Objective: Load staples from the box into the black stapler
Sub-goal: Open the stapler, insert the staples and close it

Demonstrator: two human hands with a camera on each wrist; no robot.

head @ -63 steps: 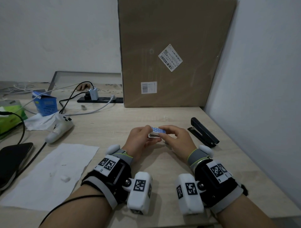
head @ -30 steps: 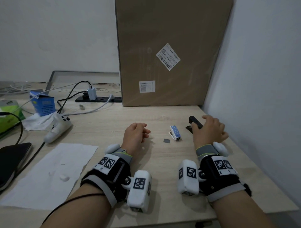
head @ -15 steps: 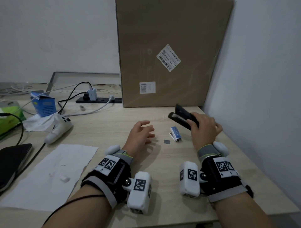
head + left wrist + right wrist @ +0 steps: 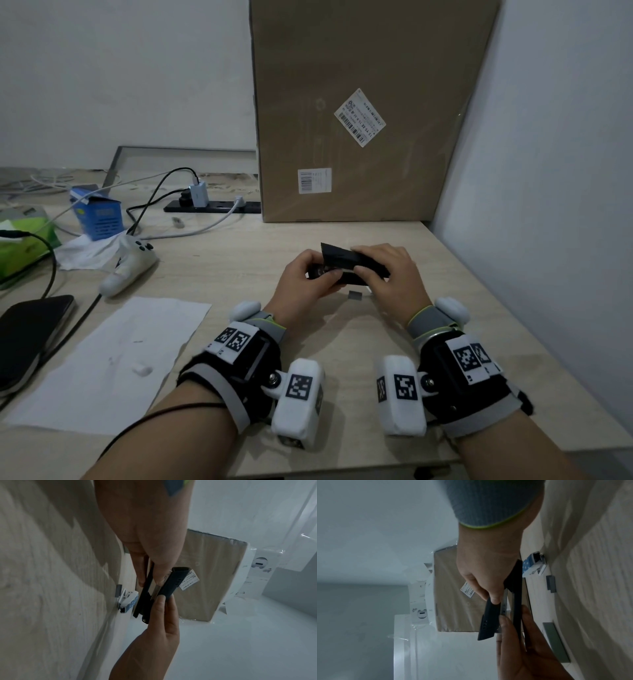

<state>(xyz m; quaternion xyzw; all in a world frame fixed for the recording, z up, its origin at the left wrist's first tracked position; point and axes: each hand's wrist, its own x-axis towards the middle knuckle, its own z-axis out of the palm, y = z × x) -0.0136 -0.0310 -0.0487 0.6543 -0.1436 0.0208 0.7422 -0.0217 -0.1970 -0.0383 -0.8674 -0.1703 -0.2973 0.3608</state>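
Both hands hold the black stapler point(image 4: 346, 263) above the middle of the desk. My left hand point(image 4: 325, 270) grips its front end and my right hand point(image 4: 361, 265) pinches the top cover. In the left wrist view the cover point(image 4: 169, 585) stands lifted off the metal magazine point(image 4: 157, 592) and base point(image 4: 145, 588). The small blue-and-white staple box point(image 4: 127, 600) lies open on the desk just below, with a grey staple strip point(image 4: 118, 591) beside it. In the head view the strip point(image 4: 355, 295) shows between the hands and the box is hidden.
A tall cardboard box point(image 4: 359, 120) leans at the back, and the wall point(image 4: 548, 171) is close on the right. To the left lie a paper sheet point(image 4: 109, 359), a white controller point(image 4: 130, 263), a dark phone point(image 4: 30, 339), a blue carton point(image 4: 99, 216) and a power strip point(image 4: 212, 205) with cables.
The hands let go of the staple box, which now lies on the desk. My right hand picked the stapler up from the right and brought it to the middle, where my left hand took hold too.
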